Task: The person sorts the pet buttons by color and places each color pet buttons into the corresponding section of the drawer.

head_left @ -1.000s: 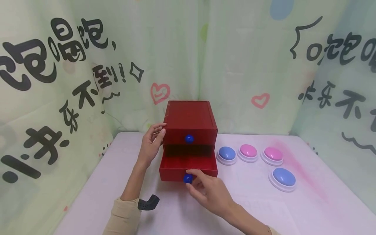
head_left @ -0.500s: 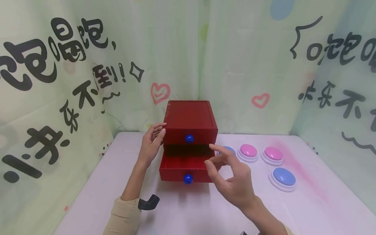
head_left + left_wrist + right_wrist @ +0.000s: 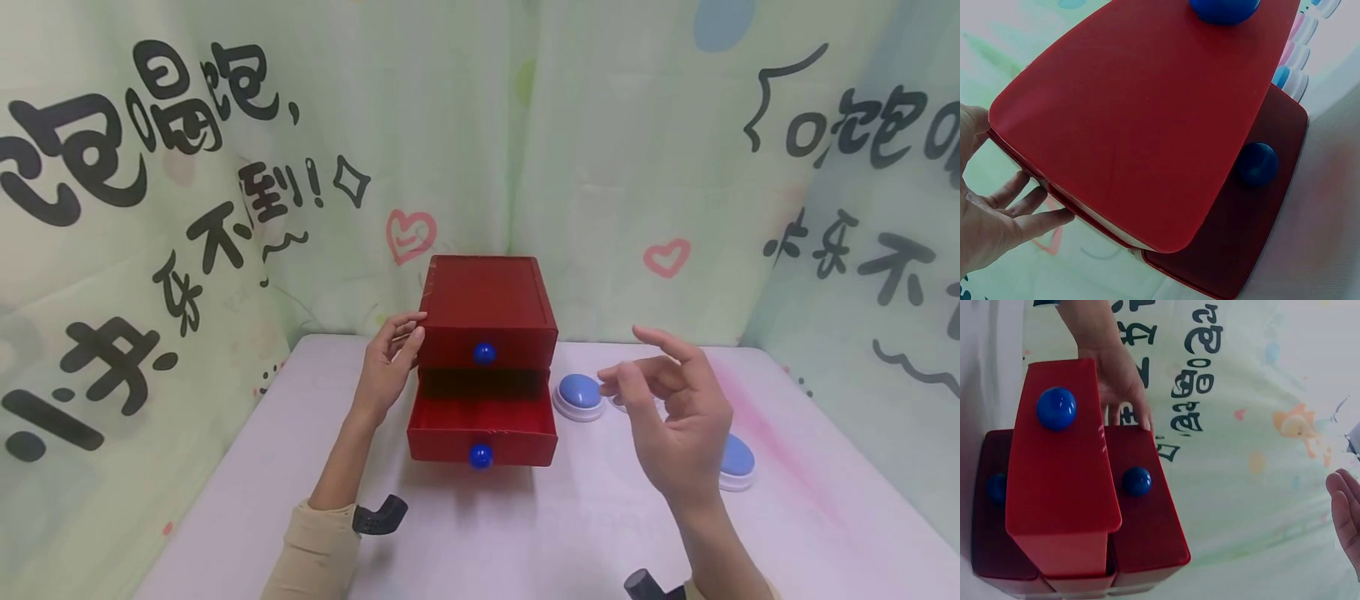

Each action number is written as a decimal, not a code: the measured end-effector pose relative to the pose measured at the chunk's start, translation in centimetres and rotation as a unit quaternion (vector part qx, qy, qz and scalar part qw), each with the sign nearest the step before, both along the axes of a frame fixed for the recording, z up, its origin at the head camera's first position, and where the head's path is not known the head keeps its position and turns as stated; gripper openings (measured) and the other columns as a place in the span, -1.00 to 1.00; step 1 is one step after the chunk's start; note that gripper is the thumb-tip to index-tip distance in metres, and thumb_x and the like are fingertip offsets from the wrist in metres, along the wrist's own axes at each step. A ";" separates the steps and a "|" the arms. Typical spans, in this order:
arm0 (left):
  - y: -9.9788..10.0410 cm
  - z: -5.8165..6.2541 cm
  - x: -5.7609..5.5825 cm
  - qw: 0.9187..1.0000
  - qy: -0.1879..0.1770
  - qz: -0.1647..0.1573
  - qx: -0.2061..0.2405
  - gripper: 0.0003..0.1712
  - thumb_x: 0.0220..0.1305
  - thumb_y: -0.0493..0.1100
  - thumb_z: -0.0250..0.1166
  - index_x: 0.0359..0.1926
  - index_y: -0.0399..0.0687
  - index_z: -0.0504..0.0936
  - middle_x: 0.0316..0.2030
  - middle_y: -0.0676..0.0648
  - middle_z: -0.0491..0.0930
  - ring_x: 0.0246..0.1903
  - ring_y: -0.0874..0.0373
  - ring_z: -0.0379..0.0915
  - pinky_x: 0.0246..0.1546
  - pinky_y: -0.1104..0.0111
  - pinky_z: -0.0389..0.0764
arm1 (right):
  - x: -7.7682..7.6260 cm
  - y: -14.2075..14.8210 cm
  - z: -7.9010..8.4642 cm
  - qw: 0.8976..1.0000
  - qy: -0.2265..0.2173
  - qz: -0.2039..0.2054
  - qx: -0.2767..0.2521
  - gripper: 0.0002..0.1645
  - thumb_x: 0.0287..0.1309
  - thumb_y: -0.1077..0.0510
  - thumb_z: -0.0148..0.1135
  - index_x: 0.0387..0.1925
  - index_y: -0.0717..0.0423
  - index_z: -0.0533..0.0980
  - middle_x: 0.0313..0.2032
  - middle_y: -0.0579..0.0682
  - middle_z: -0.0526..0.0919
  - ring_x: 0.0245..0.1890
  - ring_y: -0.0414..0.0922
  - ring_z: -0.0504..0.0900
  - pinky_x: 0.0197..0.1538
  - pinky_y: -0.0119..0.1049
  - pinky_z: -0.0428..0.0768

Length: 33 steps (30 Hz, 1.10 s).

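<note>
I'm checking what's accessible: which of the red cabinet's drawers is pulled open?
The middle drawer: it alone juts forward, while the upper drawer and lower drawer sit back.

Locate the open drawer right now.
In the head view, the open drawer juts out near centre, under the top drawer, left of the nearest blue button.

Creased beige left sleeve (image 3: 311, 554), a black, bent, dotted wrist mount (image 3: 381, 516) just right of the left sleeve, well right of it a beige right sleeve (image 3: 696, 592) and a black, blunt-ended fitting (image 3: 643, 585)
</note>
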State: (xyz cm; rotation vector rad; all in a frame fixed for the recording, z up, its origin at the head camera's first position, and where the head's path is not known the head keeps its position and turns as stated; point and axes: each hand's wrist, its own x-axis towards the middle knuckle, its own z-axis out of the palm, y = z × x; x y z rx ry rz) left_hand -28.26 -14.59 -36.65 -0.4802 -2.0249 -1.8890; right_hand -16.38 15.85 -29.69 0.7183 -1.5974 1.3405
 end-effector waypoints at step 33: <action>-0.1 -0.1 -0.1 1.000 0.010 0.006 -0.010 -0.59 0.54 -0.09 0.16 0.33 0.04 0.51 0.21 -0.16 0.49 0.16 -0.06 0.51 0.11 0.03 0.66 | -7.6 6.7 -5.6 0.947 -0.056 -0.217 0.228 -0.50 0.12 0.36 0.41 0.12 0.31 0.53 -0.47 0.11 0.76 -0.59 -0.06 0.63 -0.48 -0.57 0.50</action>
